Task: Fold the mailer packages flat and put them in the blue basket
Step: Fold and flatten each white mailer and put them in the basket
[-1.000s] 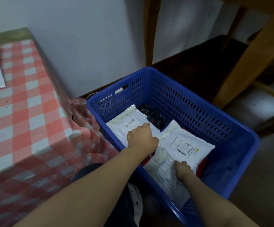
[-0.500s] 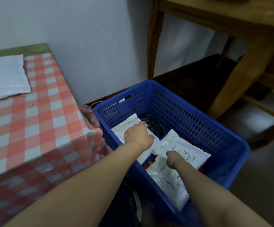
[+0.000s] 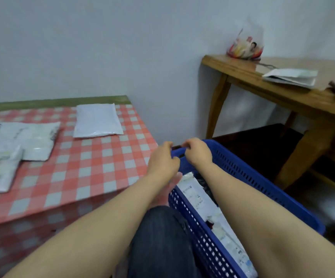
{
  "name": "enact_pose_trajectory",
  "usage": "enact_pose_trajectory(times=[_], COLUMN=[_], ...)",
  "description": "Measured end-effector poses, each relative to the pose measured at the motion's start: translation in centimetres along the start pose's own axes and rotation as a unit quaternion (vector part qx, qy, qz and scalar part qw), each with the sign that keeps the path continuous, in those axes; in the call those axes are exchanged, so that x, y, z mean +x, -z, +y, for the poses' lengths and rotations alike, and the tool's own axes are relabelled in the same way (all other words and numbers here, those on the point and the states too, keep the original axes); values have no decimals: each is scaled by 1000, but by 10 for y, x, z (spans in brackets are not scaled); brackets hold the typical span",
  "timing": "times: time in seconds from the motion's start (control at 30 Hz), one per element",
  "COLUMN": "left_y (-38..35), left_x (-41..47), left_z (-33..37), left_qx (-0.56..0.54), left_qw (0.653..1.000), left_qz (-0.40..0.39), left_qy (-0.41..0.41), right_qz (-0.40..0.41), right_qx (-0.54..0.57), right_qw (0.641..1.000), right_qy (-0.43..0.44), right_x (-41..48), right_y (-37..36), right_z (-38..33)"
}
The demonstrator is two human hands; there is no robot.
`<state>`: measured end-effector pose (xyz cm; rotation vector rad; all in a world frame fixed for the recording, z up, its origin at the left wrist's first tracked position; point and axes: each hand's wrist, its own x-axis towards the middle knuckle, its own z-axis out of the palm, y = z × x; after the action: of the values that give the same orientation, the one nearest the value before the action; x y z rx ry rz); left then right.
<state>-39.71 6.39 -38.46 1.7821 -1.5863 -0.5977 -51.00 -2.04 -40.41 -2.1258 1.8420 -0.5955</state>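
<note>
The blue basket [image 3: 248, 174] stands on the floor at my right, against the checked table [image 3: 94, 169]. White mailer packages [image 3: 199, 200] lie flat inside it, partly hidden by my right forearm. My left hand [image 3: 163, 160] and my right hand [image 3: 197, 151] hover close together over the basket's far left corner. Their fingers are loosely curled and I see nothing in them. One flat white mailer [image 3: 97, 121] lies at the table's far side, and several more mailers [image 3: 22, 141] overlap at its left.
A wooden side table [image 3: 283, 93] stands at the right against the wall, with a plastic bag [image 3: 244, 47] and an open booklet [image 3: 291, 77] on it. My knee in dark trousers [image 3: 162, 241] is between the checked table and the basket.
Both hands have left the mailers in the basket and risen to its far corner. My view has swung up and left, so the table's mailers now show.
</note>
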Motion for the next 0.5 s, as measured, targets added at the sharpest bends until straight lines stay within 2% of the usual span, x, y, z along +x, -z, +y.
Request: enact_pose_trajectory(times=[0.17, 0.37, 0.5], left_y=[79, 157, 192], left_x=[-5, -9, -11], left_z=[-35, -105, -146], left_qx=[-19, 12, 33], left_qw=[997, 985, 976], left_qz=[75, 140, 167], left_qy=[17, 96, 138], right_qz=[-34, -69, -95], right_qx=[-10, -10, -51], right_qw=[996, 979, 971], right_qy=[84, 191, 213], right_x=[7, 20, 38], right_y=[-3, -53, -93], right_z=[-96, -200, -240])
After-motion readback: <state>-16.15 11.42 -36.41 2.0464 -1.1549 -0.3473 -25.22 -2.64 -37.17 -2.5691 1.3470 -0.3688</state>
